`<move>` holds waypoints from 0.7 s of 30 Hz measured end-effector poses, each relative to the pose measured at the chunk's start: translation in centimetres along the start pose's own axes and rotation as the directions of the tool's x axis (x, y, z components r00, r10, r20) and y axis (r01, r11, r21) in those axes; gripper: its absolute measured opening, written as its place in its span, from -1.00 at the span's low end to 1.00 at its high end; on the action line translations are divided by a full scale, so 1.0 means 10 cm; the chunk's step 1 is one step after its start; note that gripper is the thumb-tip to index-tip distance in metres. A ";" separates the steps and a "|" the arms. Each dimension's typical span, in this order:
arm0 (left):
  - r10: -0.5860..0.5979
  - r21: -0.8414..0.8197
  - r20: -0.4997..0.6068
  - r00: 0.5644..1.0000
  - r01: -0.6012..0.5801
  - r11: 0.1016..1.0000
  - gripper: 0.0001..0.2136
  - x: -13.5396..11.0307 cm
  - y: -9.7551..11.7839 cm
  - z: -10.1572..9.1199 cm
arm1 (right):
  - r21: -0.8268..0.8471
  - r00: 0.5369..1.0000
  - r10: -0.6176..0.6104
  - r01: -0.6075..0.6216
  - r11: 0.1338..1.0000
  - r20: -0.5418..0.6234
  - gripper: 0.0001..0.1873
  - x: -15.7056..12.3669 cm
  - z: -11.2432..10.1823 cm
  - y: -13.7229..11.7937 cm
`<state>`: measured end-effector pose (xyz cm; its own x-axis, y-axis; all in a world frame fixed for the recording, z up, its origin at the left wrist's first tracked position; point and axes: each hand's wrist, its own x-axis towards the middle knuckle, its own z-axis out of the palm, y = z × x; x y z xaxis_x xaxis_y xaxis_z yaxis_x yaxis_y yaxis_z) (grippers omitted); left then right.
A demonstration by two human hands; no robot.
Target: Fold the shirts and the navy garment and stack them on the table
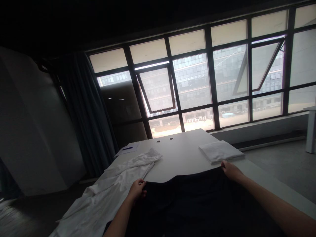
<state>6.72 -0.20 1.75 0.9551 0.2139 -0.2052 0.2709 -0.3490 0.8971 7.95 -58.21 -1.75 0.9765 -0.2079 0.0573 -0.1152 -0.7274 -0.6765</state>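
A black cloth (182, 197) is stretched between my two hands above the near part of the white table (177, 158). My left hand (138, 189) pinches its far left corner. The far right corner is gripped by the fingers of my right hand (230, 171). Between them the cloth's far edge dips slightly, and its near part runs out of the picture at the bottom. Left of my left hand lies a crumpled white cloth (108, 191). A neatly folded white cloth (221, 151) rests just beyond my right hand.
Paper with a dark pen (127, 148) lies at the table's far left. Two round cable holes (171, 139) sit near the far edge. Behind stand large windows (192, 82), some tilted open, and a dark blue curtain (86, 115). Part of another white table (311, 128) shows at right.
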 end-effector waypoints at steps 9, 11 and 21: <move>0.015 -0.286 0.068 0.998 0.005 0.958 -0.75 -0.15 0.07 -0.06 | 0.543 0.996 0.085 -0.075 0.836 0.006 -0.84 -0.22 -0.03 -0.10; 0.059 -0.322 0.098 0.993 -0.024 0.946 -0.77 -0.20 0.09 -0.14 | 0.618 0.997 0.071 -0.062 0.784 0.009 -0.83 -0.31 -0.12 -0.10; 0.273 0.003 0.362 0.891 -0.294 0.956 -0.54 -0.72 -0.16 -0.63 | 0.525 0.975 -0.144 0.035 0.850 0.169 -0.78 -0.97 -0.52 0.26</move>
<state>-1.37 4.61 4.26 0.9688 -0.2347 -0.0800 -0.0210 -0.3992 0.9166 -2.76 -61.46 -0.26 0.9995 0.0127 0.0294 0.0318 -0.2825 -0.9587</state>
